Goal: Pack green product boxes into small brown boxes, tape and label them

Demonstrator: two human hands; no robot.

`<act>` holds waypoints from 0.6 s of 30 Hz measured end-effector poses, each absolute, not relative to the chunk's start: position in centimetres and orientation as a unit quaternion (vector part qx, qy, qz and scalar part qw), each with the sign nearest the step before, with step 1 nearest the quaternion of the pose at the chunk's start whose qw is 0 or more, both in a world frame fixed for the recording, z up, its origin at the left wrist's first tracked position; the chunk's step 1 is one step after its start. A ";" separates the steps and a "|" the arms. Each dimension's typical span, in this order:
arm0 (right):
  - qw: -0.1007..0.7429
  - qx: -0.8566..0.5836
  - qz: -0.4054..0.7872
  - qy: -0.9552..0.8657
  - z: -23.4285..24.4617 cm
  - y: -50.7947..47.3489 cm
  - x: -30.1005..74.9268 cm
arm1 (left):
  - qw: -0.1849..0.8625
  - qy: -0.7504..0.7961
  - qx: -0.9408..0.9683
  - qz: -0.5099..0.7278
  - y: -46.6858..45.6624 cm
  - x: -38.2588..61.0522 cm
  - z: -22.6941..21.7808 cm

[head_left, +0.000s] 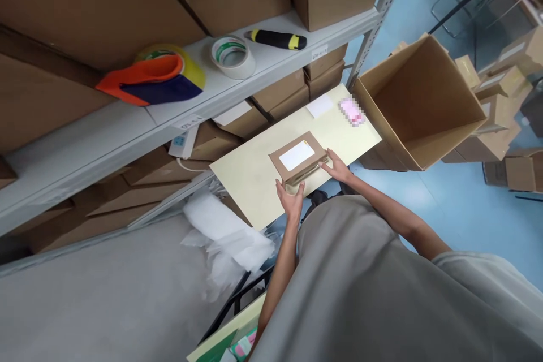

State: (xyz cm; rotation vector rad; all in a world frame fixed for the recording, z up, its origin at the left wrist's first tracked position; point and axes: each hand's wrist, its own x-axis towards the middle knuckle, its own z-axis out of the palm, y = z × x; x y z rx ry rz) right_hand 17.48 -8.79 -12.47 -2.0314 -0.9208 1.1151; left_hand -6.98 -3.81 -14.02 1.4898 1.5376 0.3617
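A small brown cardboard box (278, 159) with a white label (297, 155) on top sits on a pale yellow board (246, 181). My left hand (291, 199) grips its near left corner, thumb and fingers apart around the edge. At the right end, my right hand (338, 167) holds the same box by its near corner. Layered edges show along the side facing me; I cannot make out whether that side is sealed. Farther back on the board lie a white paper slip (319, 106) and a pink blurred-out item (352, 111).
On the grey shelf (169, 119) are an orange-and-blue tape dispenser (156, 82), a white tape roll (233, 56) and a black-yellow cutter (278, 39). A tall open carton (384, 130) stands right of the board. White foam sheets (229, 232) hang at left. Several boxes (494, 107) lie farther right.
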 end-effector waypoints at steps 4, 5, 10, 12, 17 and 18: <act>0.407 -0.740 0.429 -0.321 -9.0 -9.4 20.5 | 0.483 0.651 0.529 0.252 -4.1 -4.6 -11.2; 0.426 -0.731 0.435 -0.307 -8.2 -9.7 21.4 | 0.495 0.642 0.518 0.273 -4.1 -3.7 -10.5; 0.526 -0.679 0.459 -0.227 -6.0 -11.7 26.5 | 0.499 0.610 0.524 0.322 -4.3 2.9 -7.5; 0.561 -0.665 0.450 -0.200 -5.4 -12.7 29.2 | 0.476 0.592 0.557 0.335 -4.7 6.6 -6.0; 0.619 -0.640 0.424 -0.165 -3.5 -15.3 38.5 | 0.381 0.530 0.683 0.330 -6.4 18.4 0.4; 0.631 -0.635 0.417 -0.155 -3.1 -15.8 40.7 | 0.374 0.504 0.706 0.328 -6.7 21.0 1.7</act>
